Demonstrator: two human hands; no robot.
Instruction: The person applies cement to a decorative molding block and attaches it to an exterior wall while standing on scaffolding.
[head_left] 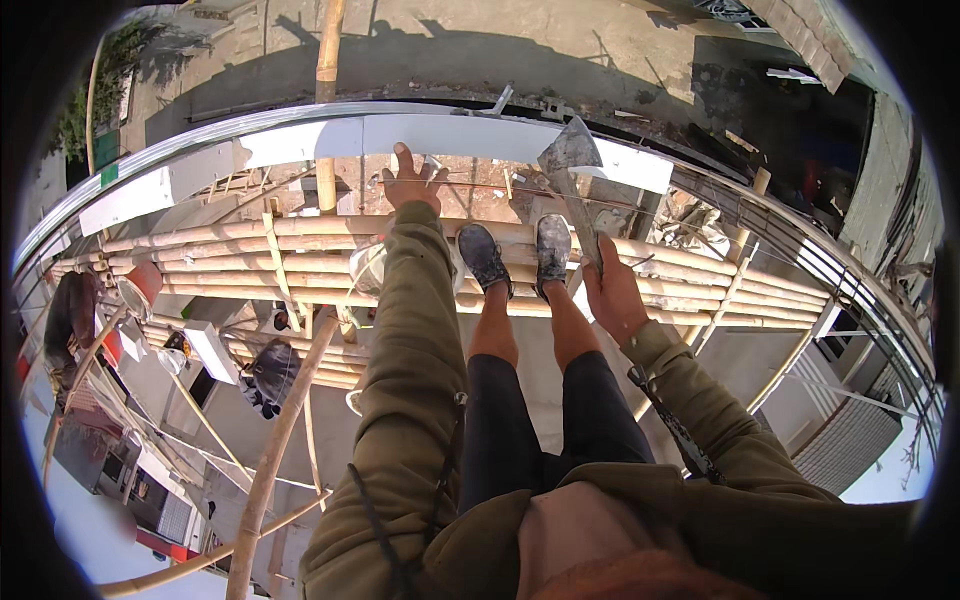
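Left arm [412,300]: extended nearly straight forward, sleeved to the wrist. Left hand [412,188]: open, fingers spread, positioned farther forward than the right hand [613,298]. Right arm [715,395]: angled forward and inward from the lower right. Right-hand fingers: closed in a grip. Legs [493,330]: lower portions bare. Feet [483,258]: shod, slightly apart, toes directed forward.

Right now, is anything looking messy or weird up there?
A little: the dark shoes on the bamboo poles have pale splotches, and the tool's grey blade by the right hand looks blotchy. Those uneven marks make both seem dirty.
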